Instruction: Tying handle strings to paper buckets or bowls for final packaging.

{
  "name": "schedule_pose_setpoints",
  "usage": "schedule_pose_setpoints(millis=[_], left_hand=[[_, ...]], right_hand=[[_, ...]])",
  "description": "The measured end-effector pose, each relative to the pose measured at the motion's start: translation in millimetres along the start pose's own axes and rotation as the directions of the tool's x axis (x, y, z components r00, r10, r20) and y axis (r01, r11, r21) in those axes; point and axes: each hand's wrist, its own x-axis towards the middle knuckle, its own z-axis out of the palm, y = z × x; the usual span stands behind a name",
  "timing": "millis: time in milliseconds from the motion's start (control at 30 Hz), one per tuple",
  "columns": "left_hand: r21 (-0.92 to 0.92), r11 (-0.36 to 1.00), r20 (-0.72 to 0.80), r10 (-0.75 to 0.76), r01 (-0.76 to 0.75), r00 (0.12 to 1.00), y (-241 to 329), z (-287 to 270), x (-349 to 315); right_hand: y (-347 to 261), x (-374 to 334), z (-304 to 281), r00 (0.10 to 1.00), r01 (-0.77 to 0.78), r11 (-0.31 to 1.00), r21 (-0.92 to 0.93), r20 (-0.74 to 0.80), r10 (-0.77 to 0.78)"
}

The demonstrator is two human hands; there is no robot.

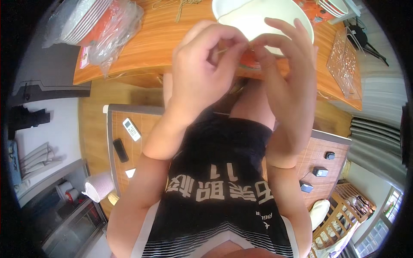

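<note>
Both hands meet in front of me at the near side of a white bucket with a red outer wall, which tilts its open mouth toward me. My left hand is closed in a pinch; a short bit of thin beige cord shows between its fingers. Thumb and index finger of my right hand pinch close beside the left fingertips, the other fingers raised over the bucket's mouth. What lies between the right fingertips is too small to make out. A thin cord also runs across the bucket's inside near its far left rim.
Loose beige cords lie on the wooden table. Stacked buckets in clear plastic stand at left, another stack at far right. A clear speckled tray lies at the right edge. Behind me are a remote and phone.
</note>
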Motion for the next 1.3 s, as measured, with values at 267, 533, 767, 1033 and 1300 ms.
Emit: schedule_pose_setpoints(millis=[267,533,767,1033,1300], left_hand=[[0.133,0.974,-0.171,0.205,-0.183,0.964,-11.3,12.3,1.2],[0.221,0.944,-0.242,0.297,-0.246,0.924,-23.7,17.5,-5.5],[0.316,0.878,-0.245,0.441,-0.359,0.863,-23.4,16.8,-1.2],[0.346,0.848,-0.204,0.486,-0.402,0.850,-22.8,15.1,-1.0],[0.005,0.994,-0.188,0.106,-0.107,0.976,-22.4,1.7,4.0]], right_hand=[[15.8,9.6,-7.2,0.987,-0.024,0.994,0.109,0.159,0.006],[24.1,8.2,1.6,0.993,-0.011,0.998,0.063,0.116,0.003],[25.9,6.9,0.0,0.990,-0.102,0.992,0.070,0.101,0.095],[30.5,7.9,0.3,0.991,-0.102,0.990,0.096,0.101,0.092],[31.0,13.1,-2.0,0.983,-0.072,0.993,0.098,0.175,0.054]])
